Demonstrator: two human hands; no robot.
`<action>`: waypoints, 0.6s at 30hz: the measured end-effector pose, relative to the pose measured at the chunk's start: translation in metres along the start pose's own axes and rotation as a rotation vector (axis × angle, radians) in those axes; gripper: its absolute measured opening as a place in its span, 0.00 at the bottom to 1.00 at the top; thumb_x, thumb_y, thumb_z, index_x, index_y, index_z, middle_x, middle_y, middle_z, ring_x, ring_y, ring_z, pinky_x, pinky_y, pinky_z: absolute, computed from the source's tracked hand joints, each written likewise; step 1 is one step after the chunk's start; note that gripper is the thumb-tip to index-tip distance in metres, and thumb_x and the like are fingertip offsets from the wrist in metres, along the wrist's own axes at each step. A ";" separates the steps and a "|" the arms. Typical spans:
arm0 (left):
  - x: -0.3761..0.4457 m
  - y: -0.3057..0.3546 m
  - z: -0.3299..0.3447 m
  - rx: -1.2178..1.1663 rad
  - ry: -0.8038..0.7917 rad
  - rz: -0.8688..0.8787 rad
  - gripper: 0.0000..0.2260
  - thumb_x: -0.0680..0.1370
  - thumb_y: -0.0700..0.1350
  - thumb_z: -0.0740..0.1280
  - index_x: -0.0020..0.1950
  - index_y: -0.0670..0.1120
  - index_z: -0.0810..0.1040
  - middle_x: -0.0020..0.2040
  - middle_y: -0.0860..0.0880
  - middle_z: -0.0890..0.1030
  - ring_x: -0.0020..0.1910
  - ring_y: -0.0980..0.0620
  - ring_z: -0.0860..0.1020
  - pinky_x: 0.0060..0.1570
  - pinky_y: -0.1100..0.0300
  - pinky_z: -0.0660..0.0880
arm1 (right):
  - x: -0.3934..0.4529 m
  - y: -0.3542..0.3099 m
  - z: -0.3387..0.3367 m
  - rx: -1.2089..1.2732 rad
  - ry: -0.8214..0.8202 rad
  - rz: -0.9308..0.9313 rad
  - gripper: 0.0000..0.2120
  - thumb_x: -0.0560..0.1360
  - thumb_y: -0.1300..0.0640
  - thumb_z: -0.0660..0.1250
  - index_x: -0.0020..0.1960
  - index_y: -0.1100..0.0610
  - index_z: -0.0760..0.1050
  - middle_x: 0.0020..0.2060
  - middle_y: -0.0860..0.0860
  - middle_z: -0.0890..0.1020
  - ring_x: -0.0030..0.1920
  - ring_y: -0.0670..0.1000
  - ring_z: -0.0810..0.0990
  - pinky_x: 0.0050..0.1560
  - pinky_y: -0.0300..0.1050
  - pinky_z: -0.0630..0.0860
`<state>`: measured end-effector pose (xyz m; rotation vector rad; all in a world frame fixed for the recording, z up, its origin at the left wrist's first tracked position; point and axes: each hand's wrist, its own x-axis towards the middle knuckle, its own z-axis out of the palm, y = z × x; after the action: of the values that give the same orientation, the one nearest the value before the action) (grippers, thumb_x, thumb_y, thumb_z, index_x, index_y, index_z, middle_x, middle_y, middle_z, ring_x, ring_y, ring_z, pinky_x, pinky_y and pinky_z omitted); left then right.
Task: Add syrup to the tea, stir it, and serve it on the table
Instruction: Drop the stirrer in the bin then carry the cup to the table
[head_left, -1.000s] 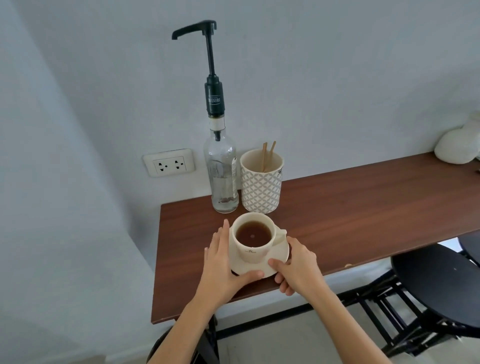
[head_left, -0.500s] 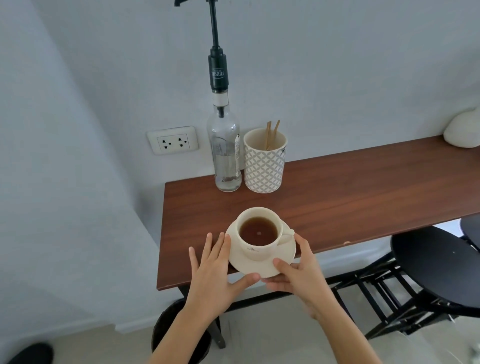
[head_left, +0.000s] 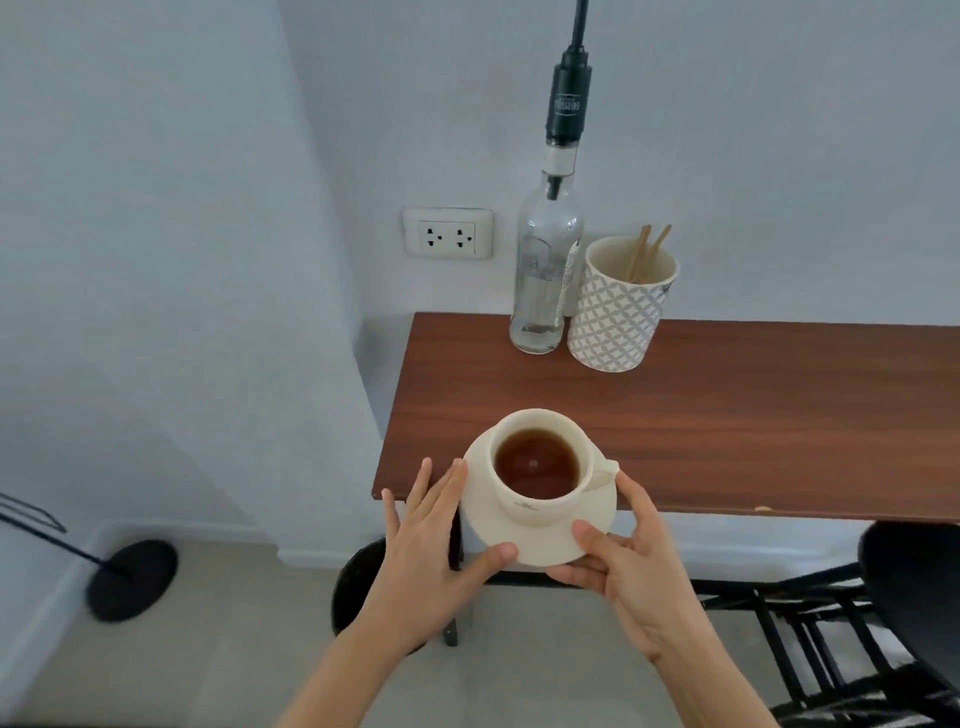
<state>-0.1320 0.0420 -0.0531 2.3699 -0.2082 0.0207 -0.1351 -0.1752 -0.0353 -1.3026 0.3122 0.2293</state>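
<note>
A cream cup of dark tea (head_left: 537, 462) stands on a cream saucer (head_left: 582, 540), held in the air over the near left corner of the brown table (head_left: 727, 415). My left hand (head_left: 434, 540) grips the saucer's left rim, thumb on top. My right hand (head_left: 631, 556) grips its right rim from below, thumb on top. At the table's back stands a clear syrup bottle (head_left: 540, 280) with a tall black pump. To its right is a patterned cup (head_left: 618, 312) with wooden stir sticks (head_left: 647, 252).
A wall socket (head_left: 448, 233) sits left of the bottle. A black stool (head_left: 363, 587) stands under the table's corner, and a black chair (head_left: 914, 597) at the right. A black stand base (head_left: 132, 579) rests on the floor at the left.
Both hands have lifted the saucer and cup off the table and drawn them toward me, past the table's near edge. My view has swung left and down.
</note>
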 end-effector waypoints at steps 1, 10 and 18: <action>-0.005 -0.001 -0.008 -0.074 -0.003 -0.021 0.40 0.69 0.76 0.61 0.77 0.67 0.50 0.73 0.78 0.53 0.78 0.69 0.45 0.78 0.57 0.39 | -0.001 -0.001 0.005 -0.003 -0.030 -0.004 0.28 0.76 0.71 0.69 0.66 0.45 0.70 0.56 0.62 0.82 0.43 0.62 0.88 0.34 0.52 0.85; -0.088 -0.034 -0.089 -0.711 0.159 -0.279 0.45 0.71 0.41 0.78 0.81 0.55 0.57 0.63 0.50 0.83 0.55 0.46 0.85 0.51 0.55 0.82 | -0.031 -0.001 0.094 -0.125 -0.342 0.004 0.28 0.76 0.71 0.68 0.69 0.47 0.70 0.41 0.57 0.89 0.43 0.67 0.87 0.34 0.53 0.86; -0.262 -0.079 -0.156 -0.798 0.479 -0.335 0.41 0.70 0.38 0.79 0.75 0.60 0.64 0.57 0.49 0.86 0.52 0.49 0.86 0.47 0.60 0.82 | -0.118 0.057 0.216 -0.198 -0.669 0.135 0.29 0.74 0.70 0.70 0.62 0.40 0.71 0.41 0.66 0.87 0.41 0.66 0.88 0.32 0.52 0.85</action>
<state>-0.3706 0.2431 -0.0144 1.5196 0.3553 0.2868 -0.2438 0.0495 0.0051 -1.3213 -0.1996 0.8025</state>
